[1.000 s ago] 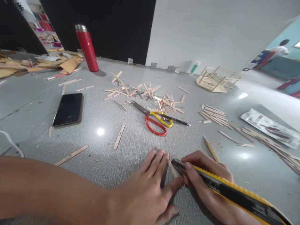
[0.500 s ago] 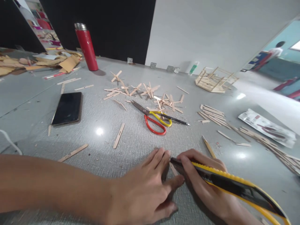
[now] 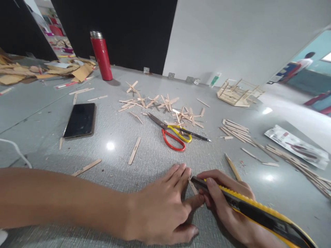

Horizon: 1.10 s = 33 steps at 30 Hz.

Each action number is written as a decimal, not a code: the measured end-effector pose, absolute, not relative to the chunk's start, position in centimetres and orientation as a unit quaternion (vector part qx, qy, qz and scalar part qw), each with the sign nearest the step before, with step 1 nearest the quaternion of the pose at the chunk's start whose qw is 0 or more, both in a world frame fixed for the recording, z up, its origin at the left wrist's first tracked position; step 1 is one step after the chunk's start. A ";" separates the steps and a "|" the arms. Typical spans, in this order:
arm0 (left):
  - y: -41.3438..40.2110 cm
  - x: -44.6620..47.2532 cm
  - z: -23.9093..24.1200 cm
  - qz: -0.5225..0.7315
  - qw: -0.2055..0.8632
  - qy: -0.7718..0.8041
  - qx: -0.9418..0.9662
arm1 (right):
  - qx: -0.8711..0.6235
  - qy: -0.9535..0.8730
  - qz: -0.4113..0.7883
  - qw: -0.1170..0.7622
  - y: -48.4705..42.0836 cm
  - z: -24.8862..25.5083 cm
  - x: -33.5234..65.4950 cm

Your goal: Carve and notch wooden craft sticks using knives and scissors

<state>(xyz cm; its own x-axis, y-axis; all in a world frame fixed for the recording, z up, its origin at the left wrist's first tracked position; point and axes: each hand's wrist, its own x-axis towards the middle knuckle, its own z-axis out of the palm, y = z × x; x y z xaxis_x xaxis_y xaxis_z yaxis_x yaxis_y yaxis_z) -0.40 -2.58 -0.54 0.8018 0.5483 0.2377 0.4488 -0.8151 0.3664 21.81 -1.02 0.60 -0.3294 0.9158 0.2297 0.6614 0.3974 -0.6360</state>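
My right hand (image 3: 232, 203) is closed round a yellow and black utility knife (image 3: 248, 203), its tip pointing left and down. The tip meets a small wooden stick (image 3: 193, 187) lying on the table. My left hand (image 3: 165, 203) lies palm down with fingers outstretched, the index finger and fingertips pressing at the stick, part of which they hide. Beyond the hands, scissors (image 3: 172, 132) with red and yellow handles lie across a dark pen (image 3: 199, 135). A pencil (image 3: 232, 166) rests just past my right hand.
Broken stick pieces (image 3: 165, 103) are scattered behind the scissors. A phone (image 3: 80, 120) and a red flask (image 3: 101, 57) stand left. To the right are stick bundles (image 3: 238, 131), a white packet (image 3: 297, 144) and a wooden stick frame (image 3: 238, 93). Cardboard scraps (image 3: 82, 72) lie far left.
The view has shifted slightly, so things sit a little further right and lower. The knife tip stays at the stick and my left hand keeps pressing.
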 end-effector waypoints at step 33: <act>-2.5 -0.3 0.5 0.101 0.048 0.249 0.962 | -0.514 -0.809 0.139 0.248 -0.5 0.0 20.5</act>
<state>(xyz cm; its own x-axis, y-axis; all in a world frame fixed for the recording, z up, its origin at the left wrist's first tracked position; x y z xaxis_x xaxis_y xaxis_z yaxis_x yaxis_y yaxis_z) -0.29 -2.48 0.47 0.8553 0.4896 0.1698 0.4703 -0.8710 0.1422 20.49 -0.50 0.00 -0.3482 0.9013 0.2576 0.7633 0.4321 -0.4803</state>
